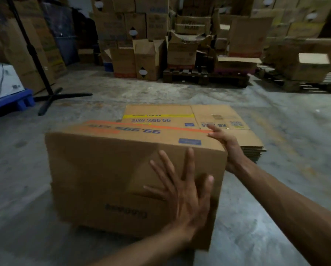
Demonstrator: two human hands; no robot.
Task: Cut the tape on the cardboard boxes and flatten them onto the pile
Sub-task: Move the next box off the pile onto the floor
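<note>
A large brown cardboard box (103, 173) with an orange stripe along its far top edge stands on the concrete floor in front of me. My left hand (182, 191) lies flat on its near face with the fingers spread wide. My right hand (224, 143) holds the box's far right top corner, fingers stretched along the edge. Behind the box lies the pile of flattened boxes (209, 120), its top sheet printed with a yellow band and blue lettering. No cutter is in view.
A black tripod stand (45, 87) has its legs on the floor at left, next to a blue pallet (9, 102). Open and stacked cartons (149, 58) and wooden pallets (205, 77) line the back. A single box (310, 68) sits at far right.
</note>
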